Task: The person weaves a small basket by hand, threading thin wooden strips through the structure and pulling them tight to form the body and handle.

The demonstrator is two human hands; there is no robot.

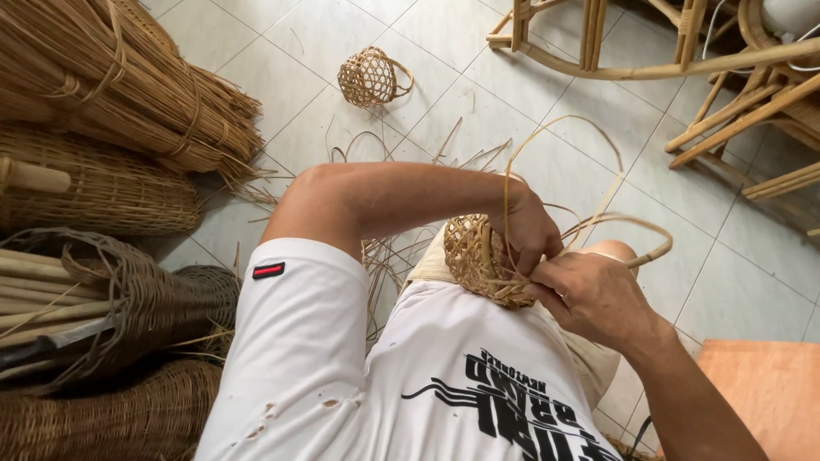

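A small open-weave rattan basket [468,256] rests in my lap against my white shirt. My left hand [528,229] grips its rim from above, with the arm reaching across my body. Just below and to the right, my right hand [589,294] pinches thin cane strands at the same rim. Long loose cane strips [564,128] loop up from the basket over the floor, and a thicker bent cane handle [649,243] curves out to the right.
A finished small basket [370,78] lies on the tiled floor ahead. Bundles of reeds [128,85] and woven baskets [111,307] pile up at left. Rattan chair frames [683,60] stand at upper right, and an orange wooden surface [769,393] sits at lower right.
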